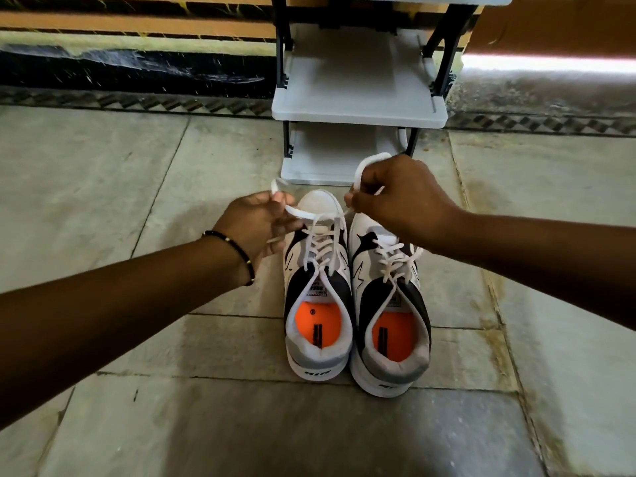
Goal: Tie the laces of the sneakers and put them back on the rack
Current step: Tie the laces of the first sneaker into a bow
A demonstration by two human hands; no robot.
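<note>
Two sneakers stand side by side on the stone floor, toes toward the rack, which sits just beyond them with its grey shelves bare. Both hands work the lace of the left sneaker: the left hand is closed narrowly, thumb and fingers pinching one flat white lace end out to the side, and the right hand is closed on the other end, which arches above it in a loop. The two strands run up from the top eyelets and appear drawn fairly taut; no knot shows yet. The right sneaker lies partly under the right wrist, its lace crossed through the eyelets, though whether it is tied I cannot tell. The lace looks like soft, flat woven tape, light and limp, so it should fold readily into loops but will likely twist or slide unless pinched firmly close to the crossing instead of near the tips. The shoes themselves seem light, with padded soft collars and firmer rubber soles; judging by their shape, each would lift best by hooking fingers inside the heel opening or pinching the heel collar, and the pair could probably be carried together that way to a shelf.
</note>
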